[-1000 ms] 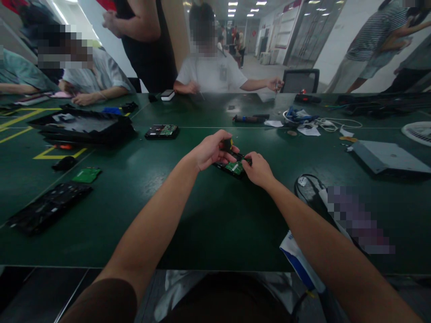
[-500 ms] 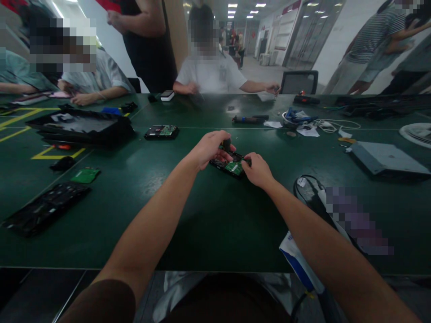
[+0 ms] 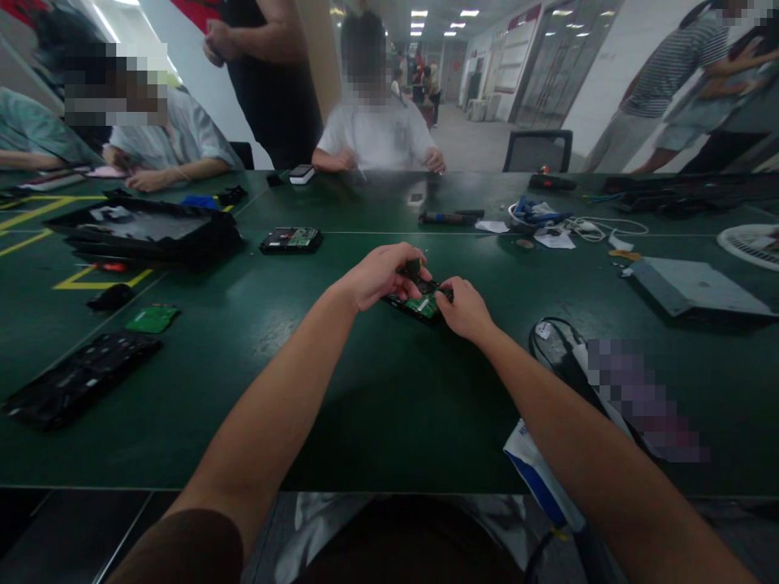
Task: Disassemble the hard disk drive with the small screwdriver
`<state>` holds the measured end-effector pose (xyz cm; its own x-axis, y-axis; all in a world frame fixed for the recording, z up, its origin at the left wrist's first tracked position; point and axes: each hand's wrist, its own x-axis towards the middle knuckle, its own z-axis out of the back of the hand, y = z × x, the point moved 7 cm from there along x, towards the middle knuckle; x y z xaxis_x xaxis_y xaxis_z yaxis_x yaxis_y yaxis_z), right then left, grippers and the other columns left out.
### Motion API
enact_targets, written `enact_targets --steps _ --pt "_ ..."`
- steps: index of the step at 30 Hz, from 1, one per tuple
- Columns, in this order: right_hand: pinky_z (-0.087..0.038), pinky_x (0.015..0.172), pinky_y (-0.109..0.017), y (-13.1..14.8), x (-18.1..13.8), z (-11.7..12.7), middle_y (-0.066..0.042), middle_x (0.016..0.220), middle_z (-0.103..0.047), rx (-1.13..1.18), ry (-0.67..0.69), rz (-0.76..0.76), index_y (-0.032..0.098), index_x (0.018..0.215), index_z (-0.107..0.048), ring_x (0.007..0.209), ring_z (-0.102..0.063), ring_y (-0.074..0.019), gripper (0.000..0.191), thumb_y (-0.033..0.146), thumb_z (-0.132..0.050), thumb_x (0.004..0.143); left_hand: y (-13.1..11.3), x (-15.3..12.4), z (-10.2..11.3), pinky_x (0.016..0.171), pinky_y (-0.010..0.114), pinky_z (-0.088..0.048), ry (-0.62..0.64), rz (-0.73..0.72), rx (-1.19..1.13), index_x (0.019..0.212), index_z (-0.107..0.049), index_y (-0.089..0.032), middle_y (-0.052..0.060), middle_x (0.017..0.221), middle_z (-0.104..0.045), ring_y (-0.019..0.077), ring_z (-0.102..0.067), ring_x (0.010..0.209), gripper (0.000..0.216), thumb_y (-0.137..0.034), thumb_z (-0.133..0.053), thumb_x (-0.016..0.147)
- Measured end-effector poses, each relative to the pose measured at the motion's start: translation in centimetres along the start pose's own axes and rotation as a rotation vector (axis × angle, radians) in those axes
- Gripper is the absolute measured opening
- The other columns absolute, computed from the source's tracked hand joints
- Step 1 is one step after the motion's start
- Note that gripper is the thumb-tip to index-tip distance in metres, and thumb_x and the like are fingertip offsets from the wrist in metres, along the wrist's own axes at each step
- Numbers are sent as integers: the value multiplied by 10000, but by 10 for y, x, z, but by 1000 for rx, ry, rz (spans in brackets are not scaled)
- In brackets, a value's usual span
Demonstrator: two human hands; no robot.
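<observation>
A small black device with a green circuit board [image 3: 419, 306] lies on the green table [image 3: 377, 389] straight ahead of me. My left hand [image 3: 377, 274] is closed around a dark tool handle [image 3: 414, 266] that stands over the board. My right hand [image 3: 463, 308] rests on the device's right edge, fingertips pinching it. Most of the device is hidden under the two hands.
A second device with a green board [image 3: 290, 239] lies further back left, beside an open black tray [image 3: 146, 227]. A black frame [image 3: 79, 377] and a green board [image 3: 152, 318] sit at left. Cables [image 3: 565, 219], a grey box [image 3: 694, 285], and seated people opposite.
My hands and the device have stayed almost in place. The person opposite has pulled their outstretched arm back toward their body.
</observation>
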<state>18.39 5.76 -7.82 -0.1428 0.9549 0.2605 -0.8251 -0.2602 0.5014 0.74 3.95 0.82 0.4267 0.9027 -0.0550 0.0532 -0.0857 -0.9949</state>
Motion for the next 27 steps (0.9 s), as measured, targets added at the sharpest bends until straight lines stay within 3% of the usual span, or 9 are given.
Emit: enact_targets --steps 6,12,18,27 --pt "-494 885 -396 1 1 -1 -143 1183 -655 -17 -15 0 192 1157 -610 1022 -632 -258 276 388 -506 994 -1 -1 6 559 259 -504 -34 26 10 924 -668 -135 119 945 -722 160 -678 650 290 -411 -606 860" --pt "-497 862 -384 0 0 0 -132 1189 -647 9 5 -20 196 1165 -606 1001 -627 -242 287 402 -507 992 -3 1 14 535 265 -480 -130 -14 45 1005 -653 -152 118 946 -725 158 -669 608 270 -376 -612 860" --pt "-497 860 -377 2 -1 2 -132 1190 -650 16 6 -28 189 1166 -606 1019 -626 -244 287 396 -508 993 1 2 11 549 285 -510 -91 -2 -18 966 -598 -167 136 985 -741 198 -711 653 285 -440 -597 885" --pt "-504 818 -379 4 -3 4 -145 1238 -638 16 38 -72 193 1200 -609 987 -637 -250 313 408 -513 993 -6 1 14 545 261 -485 -136 -36 106 919 -676 -154 108 937 -710 145 -648 614 253 -394 -608 878"
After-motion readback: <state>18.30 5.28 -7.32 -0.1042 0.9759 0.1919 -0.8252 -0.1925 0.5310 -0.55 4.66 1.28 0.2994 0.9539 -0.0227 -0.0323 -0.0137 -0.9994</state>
